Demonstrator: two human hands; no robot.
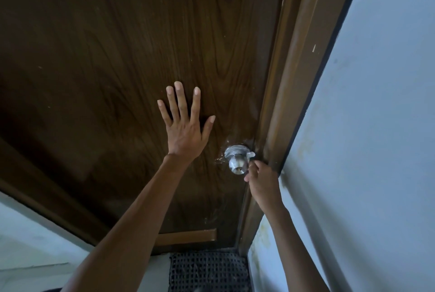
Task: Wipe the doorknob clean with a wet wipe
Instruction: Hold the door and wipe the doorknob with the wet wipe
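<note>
Here, left hand (184, 130) splayed on door (117, 44), right hand (262, 179) beside doorknob (237, 162)

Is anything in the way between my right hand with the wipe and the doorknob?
Nothing visible. The right hand is already at the doorknob, with the wet wipe against its right side. The left hand is flat on the door, off to the left.

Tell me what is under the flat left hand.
Only the dark wooden door; the left hand lies spread against it. The patch beneath the palm is covered, so unseen.
</note>
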